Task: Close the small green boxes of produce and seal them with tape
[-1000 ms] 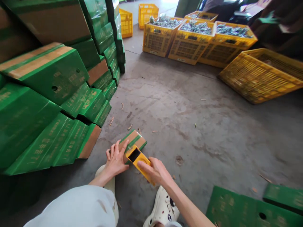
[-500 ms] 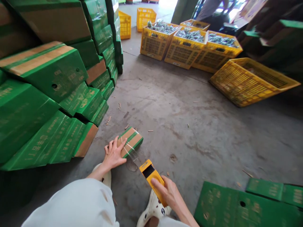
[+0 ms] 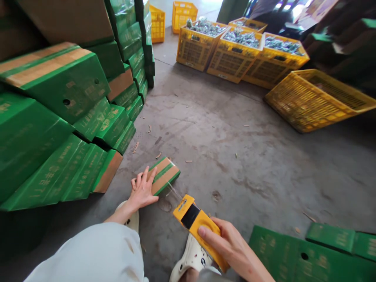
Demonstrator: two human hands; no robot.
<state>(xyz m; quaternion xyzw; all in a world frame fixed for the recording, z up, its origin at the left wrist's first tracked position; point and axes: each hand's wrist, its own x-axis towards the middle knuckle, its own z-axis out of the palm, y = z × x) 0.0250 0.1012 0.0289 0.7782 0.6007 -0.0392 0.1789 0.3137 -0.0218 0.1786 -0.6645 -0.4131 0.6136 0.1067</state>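
My left hand (image 3: 143, 190) rests with its fingers spread on the top of a green cardboard box (image 3: 165, 177) that has tan bands. The box stands on the floor in front of my feet. Wrapped around a yellow tape dispenser (image 3: 205, 231) with a dark window, my right hand (image 3: 225, 243) has its thumb on the upper face. A thin strip of clear tape (image 3: 174, 190) runs between the dispenser's front end and the near edge of the box. The underside of the dispenser is hidden.
Green cartons (image 3: 67, 105) are stacked high at the left. Flat green cardboard (image 3: 279, 250) lies at lower right. Yellow crates (image 3: 235, 58) filled with small silvery items stand at the back, and a tilted yellow crate (image 3: 320, 102) is to their right. Wood scraps litter the floor (image 3: 199, 129).
My right hand and the tape dispenser have moved right and closer to me, and the dispenser has turned. The clear tape across the box top looks less visible. My left hand stays on the box.
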